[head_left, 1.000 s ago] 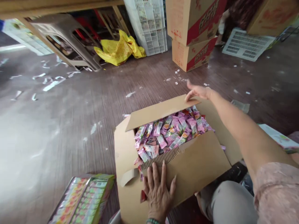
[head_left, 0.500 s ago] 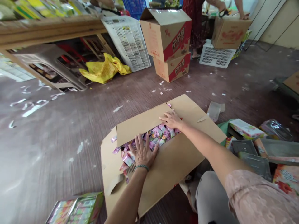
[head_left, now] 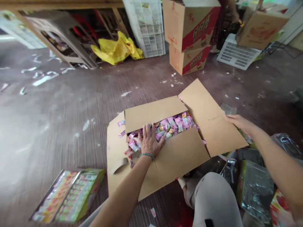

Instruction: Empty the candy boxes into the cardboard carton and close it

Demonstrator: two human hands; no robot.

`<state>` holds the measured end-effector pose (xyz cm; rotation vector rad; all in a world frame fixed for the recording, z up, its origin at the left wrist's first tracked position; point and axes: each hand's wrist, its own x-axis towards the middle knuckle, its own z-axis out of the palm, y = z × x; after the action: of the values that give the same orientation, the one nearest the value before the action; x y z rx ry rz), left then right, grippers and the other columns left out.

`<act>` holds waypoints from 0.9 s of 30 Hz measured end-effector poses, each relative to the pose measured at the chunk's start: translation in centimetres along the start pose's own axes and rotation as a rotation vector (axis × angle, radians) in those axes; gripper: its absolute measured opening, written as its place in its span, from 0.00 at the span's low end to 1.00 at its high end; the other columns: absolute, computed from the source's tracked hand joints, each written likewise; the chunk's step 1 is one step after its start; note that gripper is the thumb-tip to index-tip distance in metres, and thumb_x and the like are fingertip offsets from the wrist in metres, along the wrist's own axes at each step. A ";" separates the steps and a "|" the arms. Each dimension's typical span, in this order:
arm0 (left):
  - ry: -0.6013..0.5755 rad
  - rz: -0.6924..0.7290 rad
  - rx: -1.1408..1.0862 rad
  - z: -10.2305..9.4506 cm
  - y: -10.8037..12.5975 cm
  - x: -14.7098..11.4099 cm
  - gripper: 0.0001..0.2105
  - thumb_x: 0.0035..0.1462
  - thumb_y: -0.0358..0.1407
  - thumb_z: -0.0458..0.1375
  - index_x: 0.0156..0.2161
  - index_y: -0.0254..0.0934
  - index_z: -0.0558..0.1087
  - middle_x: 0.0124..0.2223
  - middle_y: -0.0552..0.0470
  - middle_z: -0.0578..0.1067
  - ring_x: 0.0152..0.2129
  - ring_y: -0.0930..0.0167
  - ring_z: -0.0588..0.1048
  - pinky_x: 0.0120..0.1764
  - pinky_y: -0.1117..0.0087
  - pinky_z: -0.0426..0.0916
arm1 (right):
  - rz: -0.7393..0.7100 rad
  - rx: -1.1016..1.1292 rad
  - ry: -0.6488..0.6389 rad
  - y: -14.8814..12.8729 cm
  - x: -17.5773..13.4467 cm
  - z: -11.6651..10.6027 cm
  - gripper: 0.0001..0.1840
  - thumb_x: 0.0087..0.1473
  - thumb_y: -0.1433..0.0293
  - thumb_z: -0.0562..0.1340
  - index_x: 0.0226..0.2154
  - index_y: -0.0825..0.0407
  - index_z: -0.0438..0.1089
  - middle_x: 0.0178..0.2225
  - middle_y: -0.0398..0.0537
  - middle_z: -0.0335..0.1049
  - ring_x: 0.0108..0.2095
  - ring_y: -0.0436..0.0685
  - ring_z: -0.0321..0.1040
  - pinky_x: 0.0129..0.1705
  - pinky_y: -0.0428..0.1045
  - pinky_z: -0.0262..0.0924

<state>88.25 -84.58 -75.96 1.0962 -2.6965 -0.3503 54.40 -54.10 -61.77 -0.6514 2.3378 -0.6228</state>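
An opened cardboard box [head_left: 170,157] full of small pink-purple wrapped candies [head_left: 175,124] sits on the floor before me, its flaps spread outward. My left hand [head_left: 149,142], with a dark bracelet at the wrist, lies flat on the candies at the left part of the opening, fingers apart. At the outer edge of the right-hand box flap [head_left: 208,123], my right hand [head_left: 240,122] pinches the cardboard, thumb side up; its lower fingers are hidden behind the flap. That flap is tilted up. A few candies lie on the left flap.
A clear-lidded pack of colourful goods [head_left: 68,195] lies at lower left. Plastic packs [head_left: 255,183] are heaped at lower right. Beyond stand stacked cartons [head_left: 189,60], white crates [head_left: 151,28], a yellow sack [head_left: 118,50] and a stool [head_left: 63,34]. Another person's hand [head_left: 234,15] is near a carton.
My right hand has left the candies and moved right to the right-hand flap, which now stands tilted up. My left hand stays on the candies. The view has dipped downward.
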 end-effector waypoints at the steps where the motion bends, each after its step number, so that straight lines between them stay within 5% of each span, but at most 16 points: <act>1: -0.003 -0.004 -0.010 0.0 0.1 0.0 0.43 0.66 0.54 0.56 0.77 0.27 0.59 0.79 0.30 0.54 0.78 0.47 0.47 0.75 0.40 0.36 | -0.106 0.024 -0.090 -1.5 -1.0 0.4 0.40 0.66 0.38 0.53 0.63 0.47 0.78 0.59 0.60 0.78 0.62 0.71 0.75 0.64 0.65 0.69; 5: -0.002 -0.037 -0.034 -0.2 0.3 0.1 0.43 0.66 0.54 0.57 0.76 0.27 0.59 0.79 0.31 0.55 0.78 0.47 0.47 0.75 0.39 0.36 | -0.503 -0.195 -0.112 -8.1 -2.8 6.7 0.45 0.68 0.39 0.50 0.76 0.46 0.60 0.72 0.53 0.64 0.75 0.67 0.56 0.75 0.67 0.56; 9: -0.006 -0.026 -0.032 0.0 0.0 0.1 0.44 0.65 0.54 0.58 0.76 0.26 0.59 0.79 0.28 0.53 0.78 0.46 0.48 0.75 0.40 0.35 | -0.587 -0.246 0.027 -10.1 -1.5 15.2 0.49 0.73 0.42 0.43 0.81 0.52 0.32 0.80 0.52 0.40 0.81 0.61 0.35 0.79 0.65 0.46; 14: -0.029 -0.033 -0.031 0.2 -0.1 -0.1 0.43 0.67 0.53 0.57 0.77 0.27 0.58 0.80 0.29 0.51 0.78 0.47 0.46 0.75 0.39 0.34 | -0.611 -0.546 -0.056 -9.6 0.2 22.1 0.51 0.69 0.39 0.55 0.81 0.48 0.44 0.81 0.57 0.30 0.81 0.75 0.28 0.77 0.80 0.30; 21: -0.092 -0.042 -0.110 -3.7 0.5 -0.4 0.44 0.67 0.52 0.60 0.79 0.33 0.53 0.81 0.33 0.51 0.78 0.51 0.46 0.75 0.40 0.33 | -0.629 -0.629 0.057 -8.3 1.1 24.4 0.46 0.70 0.43 0.55 0.80 0.48 0.48 0.81 0.58 0.31 0.80 0.77 0.30 0.75 0.84 0.27; 23: 0.009 -0.248 -0.196 -5.6 -1.5 -2.6 0.43 0.67 0.52 0.58 0.79 0.35 0.52 0.81 0.33 0.50 0.78 0.50 0.47 0.75 0.40 0.36 | -0.648 -0.623 0.089 -7.9 1.5 24.8 0.45 0.71 0.44 0.55 0.79 0.48 0.49 0.81 0.58 0.33 0.80 0.77 0.31 0.75 0.84 0.28; 27: 0.163 -1.061 -0.559 -8.5 -6.9 -10.0 0.39 0.71 0.53 0.50 0.78 0.32 0.52 0.75 0.27 0.61 0.72 0.46 0.61 0.70 0.38 0.57 | -0.699 -0.623 0.136 -7.6 1.7 25.4 0.46 0.71 0.43 0.54 0.80 0.48 0.48 0.81 0.59 0.33 0.80 0.77 0.33 0.75 0.83 0.31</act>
<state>102.17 -83.52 -70.97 2.0844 -1.4795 -1.0141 72.50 -67.62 -75.80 -1.7984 2.4026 -0.1987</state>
